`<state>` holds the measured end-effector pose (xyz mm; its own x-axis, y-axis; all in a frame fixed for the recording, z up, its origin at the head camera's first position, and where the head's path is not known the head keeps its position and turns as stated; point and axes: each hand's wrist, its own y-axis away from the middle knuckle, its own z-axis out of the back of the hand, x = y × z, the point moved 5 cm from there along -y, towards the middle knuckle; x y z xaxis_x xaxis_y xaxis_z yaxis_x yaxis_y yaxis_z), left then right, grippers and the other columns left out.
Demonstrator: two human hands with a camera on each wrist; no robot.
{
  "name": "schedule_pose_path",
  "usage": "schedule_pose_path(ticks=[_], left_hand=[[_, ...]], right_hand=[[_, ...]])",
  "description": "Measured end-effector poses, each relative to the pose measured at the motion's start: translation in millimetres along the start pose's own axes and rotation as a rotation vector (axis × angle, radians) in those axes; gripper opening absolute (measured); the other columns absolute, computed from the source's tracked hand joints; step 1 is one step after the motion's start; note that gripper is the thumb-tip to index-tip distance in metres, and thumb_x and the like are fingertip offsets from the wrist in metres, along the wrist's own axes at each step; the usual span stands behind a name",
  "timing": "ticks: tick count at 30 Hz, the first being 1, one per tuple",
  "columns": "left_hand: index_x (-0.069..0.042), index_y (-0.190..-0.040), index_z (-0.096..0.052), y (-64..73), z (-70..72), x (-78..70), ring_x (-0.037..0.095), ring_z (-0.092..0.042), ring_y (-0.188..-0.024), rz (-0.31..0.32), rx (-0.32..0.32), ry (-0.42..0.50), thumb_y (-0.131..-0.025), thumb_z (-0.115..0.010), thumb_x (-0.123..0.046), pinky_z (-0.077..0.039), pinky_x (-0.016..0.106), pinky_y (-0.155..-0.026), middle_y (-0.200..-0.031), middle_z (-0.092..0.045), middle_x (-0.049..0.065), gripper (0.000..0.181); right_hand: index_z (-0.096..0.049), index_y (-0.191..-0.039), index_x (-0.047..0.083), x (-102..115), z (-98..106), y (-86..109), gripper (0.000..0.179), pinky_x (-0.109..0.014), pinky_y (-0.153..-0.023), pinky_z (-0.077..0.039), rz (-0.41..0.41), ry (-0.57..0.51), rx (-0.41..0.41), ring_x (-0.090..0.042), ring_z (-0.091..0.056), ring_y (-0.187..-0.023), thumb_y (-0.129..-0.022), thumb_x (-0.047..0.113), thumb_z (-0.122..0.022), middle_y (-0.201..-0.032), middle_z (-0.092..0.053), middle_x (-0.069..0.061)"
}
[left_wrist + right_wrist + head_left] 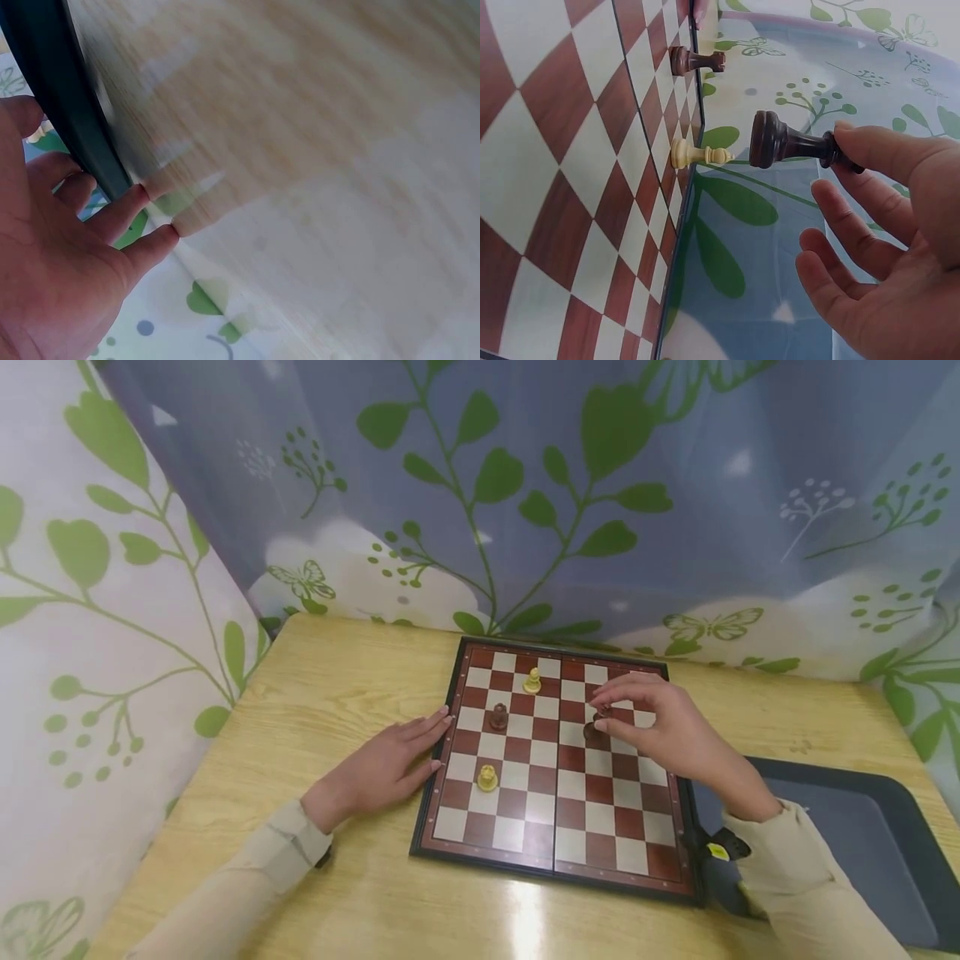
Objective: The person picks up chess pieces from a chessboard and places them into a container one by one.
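My right hand point(667, 722) pinches a dark brown chess piece point(791, 144) by its top between thumb and fingertips, holding it above the right half of the chessboard point(585, 810). The fingers hide its head, so its exact kind is unclear. At the board's left edge, my left hand point(382, 768) rests with its fingers extended, fingertips against the black rim point(67, 97). On the board's left half stand a cream piece with a pointed tip point(532, 682), a dark brown rook point(498, 717) and a cream piece point(487, 778), all upright.
A dark grey tray point(847, 835) lies right of the board, partly under the right forearm. The board sits on a light wooden table point(337, 668). Leaf-patterned cloth point(480, 493) hangs behind and at the left.
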<state>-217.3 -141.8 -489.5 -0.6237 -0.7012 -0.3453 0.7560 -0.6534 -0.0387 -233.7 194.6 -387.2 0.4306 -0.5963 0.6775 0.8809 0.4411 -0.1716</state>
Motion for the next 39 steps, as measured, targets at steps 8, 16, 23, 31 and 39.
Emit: schedule_pose_path(ticks=[8, 16, 23, 31, 39], left_hand=[[-0.01, -0.161, -0.026, -5.0, 0.5, 0.7, 0.035, -0.036, -0.149, 0.004, 0.018, -0.006, -0.109, -0.041, -0.041, -0.033, 0.055, -0.121, -0.169, -0.021, 0.006, 0.062], [-0.009, -0.161, -0.028, -0.8, 2.9, 0.2, 0.036, -0.037, -0.148, 0.005, 0.014, 0.004, -0.108, -0.045, -0.039, -0.033, 0.056, -0.12, -0.168, -0.023, 0.008, 0.063], [-0.01, -0.161, -0.026, -1.7, 3.2, -0.9, 0.035, -0.036, -0.149, 0.019, 0.023, 0.006, -0.109, -0.043, -0.039, -0.032, 0.056, -0.121, -0.169, -0.022, 0.007, 0.063], [-0.007, -0.161, -0.027, -2.3, 6.7, 1.5, 0.035, -0.035, -0.15, 0.004, 0.008, 0.022, -0.109, -0.045, -0.037, -0.031, 0.055, -0.122, -0.169, -0.021, 0.007, 0.063], [-0.008, -0.161, -0.027, -1.6, 2.6, 0.1, 0.035, -0.034, -0.15, 0.008, 0.019, 0.03, -0.109, -0.044, -0.038, -0.031, 0.055, -0.122, -0.169, -0.02, 0.006, 0.063]], right_hand=[[-0.076, -0.106, 0.01, -4.1, 3.0, 13.7, 0.022, -0.054, -0.095, -0.05, 0.001, 0.032, -0.038, -0.031, -0.06, -0.117, -0.086, 0.003, -0.08, -0.122, -0.068, -0.011], [-0.076, -0.106, 0.012, -3.1, 1.3, 34.4, 0.02, -0.057, -0.096, -0.048, -0.02, 0.029, -0.052, -0.031, -0.057, -0.12, -0.088, 0.005, -0.079, -0.125, -0.066, -0.011], [-0.076, -0.105, 0.011, 3.1, 6.6, 55.8, 0.026, -0.059, -0.094, -0.048, -0.016, 0.144, -0.146, -0.036, -0.054, -0.122, -0.082, 0.001, -0.083, -0.123, -0.065, -0.013], [-0.076, -0.103, 0.013, 10.1, 11.0, 75.2, 0.031, -0.028, -0.086, -0.044, 0.028, 0.198, -0.237, -0.031, -0.055, -0.119, -0.077, -0.002, -0.086, -0.122, -0.066, -0.008], [-0.076, -0.1, 0.013, 7.5, 10.0, 102.3, 0.035, -0.032, -0.089, -0.042, 0.006, 0.234, -0.26, -0.029, -0.055, -0.115, -0.072, -0.005, -0.088, -0.121, -0.067, -0.008]])
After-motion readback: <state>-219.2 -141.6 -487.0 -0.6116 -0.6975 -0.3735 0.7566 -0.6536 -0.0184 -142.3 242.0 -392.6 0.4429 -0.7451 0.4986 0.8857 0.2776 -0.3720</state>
